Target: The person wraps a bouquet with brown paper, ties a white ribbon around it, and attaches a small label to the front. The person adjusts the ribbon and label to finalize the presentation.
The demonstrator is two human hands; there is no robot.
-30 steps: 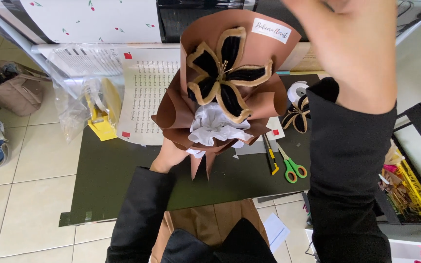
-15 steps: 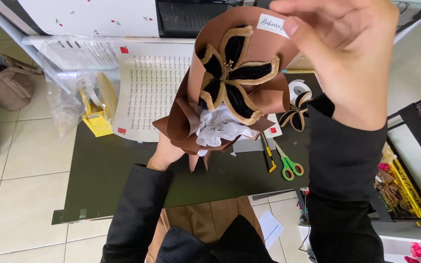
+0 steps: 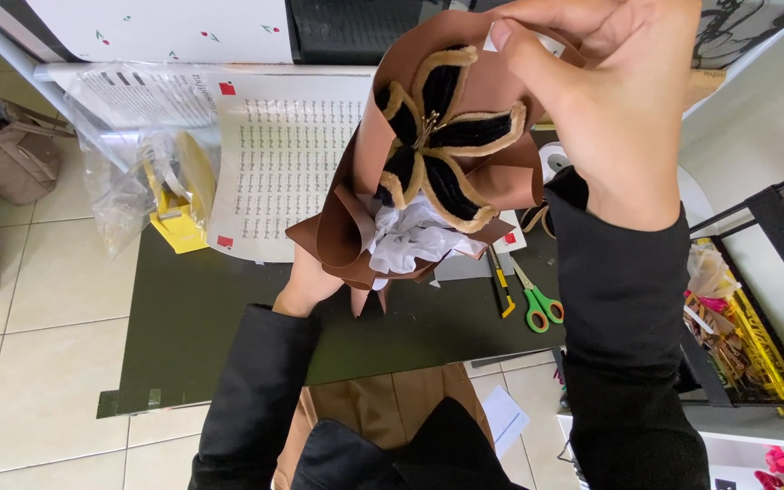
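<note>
A bouquet (image 3: 428,172) of brown wrapping paper holds one black flower with tan fuzzy edges (image 3: 442,136) and white tissue below it. My left hand (image 3: 306,286) grips the bouquet from underneath at its stem end, mostly hidden by the wrap. My right hand (image 3: 610,100) is up at the wrap's top right rim, fingers pinched on the paper edge where a small white tag sits. The bouquet is tilted and held above a dark green table mat (image 3: 229,318).
A yellow tape dispenser (image 3: 174,213) in clear plastic and a printed white sheet (image 3: 283,154) lie on the mat's left. Green-handled scissors (image 3: 537,304) and a yellow cutter (image 3: 501,286) lie at the right. A black rack (image 3: 755,336) with supplies stands right; bags on the floor left.
The bouquet has tilted and come nearer the camera. My right hand has dropped from above onto the wrap's top rim and now pinches it by the tag.
</note>
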